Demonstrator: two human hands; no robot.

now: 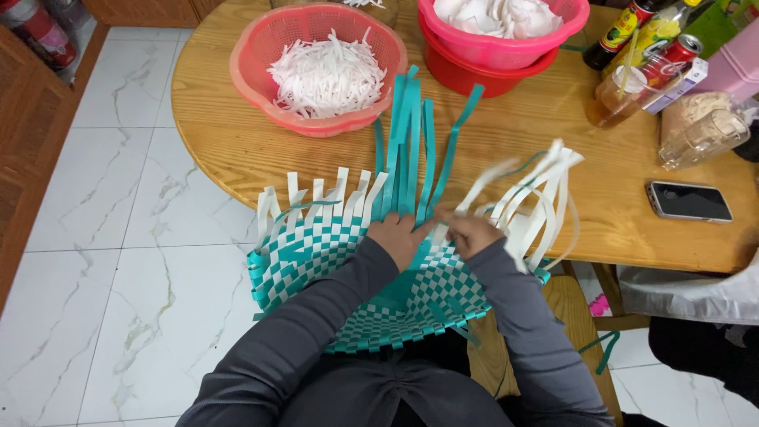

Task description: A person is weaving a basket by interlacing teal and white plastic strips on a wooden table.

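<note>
A half-woven basket (316,261) of teal and white plastic strips rests on my lap against the table's edge. Loose teal strips (411,134) stand up from it over the table, and loose white strips (538,190) fan out to the right. My left hand (398,236) presses on the woven wall near the basket's upper rim. My right hand (468,231) pinches a white strip just beside it. Both arms wear grey sleeves.
On the round wooden table (237,150) stand a pink basket of white shreds (320,67), stacked pink and red bowls (498,39), bottles and a can (656,39), a glass jar (704,134) and a phone (689,201). White marble floor lies to the left.
</note>
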